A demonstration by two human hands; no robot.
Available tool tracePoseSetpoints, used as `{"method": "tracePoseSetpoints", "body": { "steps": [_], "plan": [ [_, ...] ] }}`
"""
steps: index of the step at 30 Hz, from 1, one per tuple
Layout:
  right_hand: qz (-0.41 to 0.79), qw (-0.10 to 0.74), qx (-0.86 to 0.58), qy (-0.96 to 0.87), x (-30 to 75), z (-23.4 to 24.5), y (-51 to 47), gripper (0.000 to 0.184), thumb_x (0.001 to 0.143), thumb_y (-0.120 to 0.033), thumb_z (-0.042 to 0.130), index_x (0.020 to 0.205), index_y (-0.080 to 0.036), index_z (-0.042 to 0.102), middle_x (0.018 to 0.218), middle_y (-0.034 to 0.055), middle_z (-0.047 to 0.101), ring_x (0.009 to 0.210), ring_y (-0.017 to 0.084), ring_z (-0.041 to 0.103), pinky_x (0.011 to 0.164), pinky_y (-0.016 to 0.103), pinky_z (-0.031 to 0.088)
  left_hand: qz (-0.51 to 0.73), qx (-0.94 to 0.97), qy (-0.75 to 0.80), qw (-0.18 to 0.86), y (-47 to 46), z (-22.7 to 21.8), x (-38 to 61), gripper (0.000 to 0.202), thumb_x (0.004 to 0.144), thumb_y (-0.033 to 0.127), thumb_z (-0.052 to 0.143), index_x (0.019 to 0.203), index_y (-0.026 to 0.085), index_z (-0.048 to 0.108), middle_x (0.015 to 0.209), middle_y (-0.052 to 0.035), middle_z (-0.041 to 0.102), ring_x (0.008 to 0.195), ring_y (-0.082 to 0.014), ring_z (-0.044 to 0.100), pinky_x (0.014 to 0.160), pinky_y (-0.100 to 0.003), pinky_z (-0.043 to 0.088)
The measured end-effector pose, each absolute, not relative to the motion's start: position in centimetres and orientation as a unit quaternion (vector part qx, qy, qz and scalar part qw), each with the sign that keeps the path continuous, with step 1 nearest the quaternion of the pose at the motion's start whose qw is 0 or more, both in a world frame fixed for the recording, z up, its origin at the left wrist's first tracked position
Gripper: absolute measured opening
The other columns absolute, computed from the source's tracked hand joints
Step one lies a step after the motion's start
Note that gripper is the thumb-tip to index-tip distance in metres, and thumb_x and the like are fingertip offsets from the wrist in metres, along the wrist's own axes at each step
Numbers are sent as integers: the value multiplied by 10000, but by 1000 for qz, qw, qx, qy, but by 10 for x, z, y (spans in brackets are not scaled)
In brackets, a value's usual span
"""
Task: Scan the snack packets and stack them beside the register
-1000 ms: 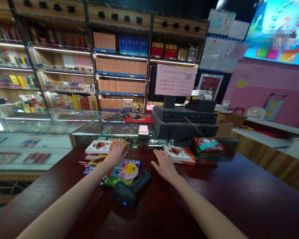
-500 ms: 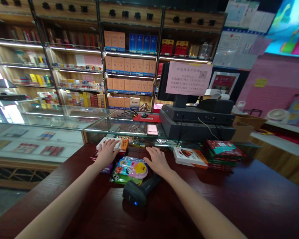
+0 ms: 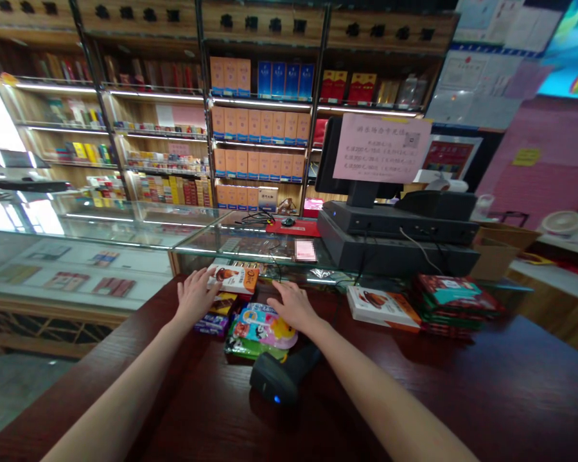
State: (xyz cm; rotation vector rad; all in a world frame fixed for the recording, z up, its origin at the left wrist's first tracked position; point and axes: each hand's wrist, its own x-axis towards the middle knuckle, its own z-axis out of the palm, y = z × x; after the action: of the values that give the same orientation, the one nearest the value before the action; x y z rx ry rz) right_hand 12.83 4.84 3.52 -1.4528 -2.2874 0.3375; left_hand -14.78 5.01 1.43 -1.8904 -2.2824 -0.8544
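My left hand [image 3: 195, 296] grips the left end of a white and orange box [image 3: 236, 279], which sits tilted on top of a pile of snack packets [image 3: 215, 316] at the counter's far edge. Its fingers curl round the end of the box. My right hand [image 3: 293, 305] lies flat, fingers stretched out, on a bright packet with a yellow duck [image 3: 264, 327]. A black barcode scanner [image 3: 282, 375] with a blue light lies on the dark red counter [image 3: 414, 398], just under my right forearm.
To the right lie another white and orange box [image 3: 383, 307] and a stack of red and green packets [image 3: 455, 301]. Behind them a cash register with a screen [image 3: 395, 224] stands on a glass display case [image 3: 125, 224]. Shelves of cartons [image 3: 255, 128] fill the back wall.
The view has swung left. My left hand slid from on top of the box to its left end. My right hand moved left onto the duck packet.
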Motion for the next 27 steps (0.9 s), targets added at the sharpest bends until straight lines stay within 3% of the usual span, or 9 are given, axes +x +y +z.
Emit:
{"method": "tracePoseSetpoints", "body": {
  "steps": [10, 18, 23, 27],
  "plan": [
    [154, 185, -502, -831, 104, 33, 60, 635, 936, -440, 540, 1506, -176, 445, 1508, 157, 519, 1415, 303, 441, 1134, 467, 340, -302, -584, -753, 9, 51, 3, -161, 560, 938, 449, 449, 1440, 206, 497, 1534, -128, 481, 1448, -359, 359, 1157, -613, 283],
    [170, 202, -483, -835, 93, 35, 65, 584, 920, -417, 551, 1464, -218, 478, 1412, 116, 612, 1317, 297, 549, 1056, 398, 416, -326, -542, -774, -22, 52, -3, -165, 704, 924, 503, 457, 1503, 112, 366, 1512, -190, 492, 1448, -364, 376, 1157, -596, 285],
    [190, 195, -490, -828, 88, 34, 66, 569, 907, -435, 566, 1428, -214, 509, 1352, 129, 645, 1240, 312, 602, 987, 399, 450, -320, -540, -779, -20, 52, -6, -166, 679, 922, 509, 457, 1466, 104, 419, 1495, -205, 507, 1433, -369, 398, 1146, -605, 294],
    [202, 182, -478, -835, 86, 32, 70, 584, 904, -434, 577, 1445, -237, 481, 1408, 118, 608, 1300, 302, 557, 1043, 418, 413, -308, -548, -777, -9, 51, -8, -167, 628, 929, 500, 448, 1434, 127, 479, 1452, -192, 555, 1417, -368, 421, 1135, -613, 310]
  ]
}}
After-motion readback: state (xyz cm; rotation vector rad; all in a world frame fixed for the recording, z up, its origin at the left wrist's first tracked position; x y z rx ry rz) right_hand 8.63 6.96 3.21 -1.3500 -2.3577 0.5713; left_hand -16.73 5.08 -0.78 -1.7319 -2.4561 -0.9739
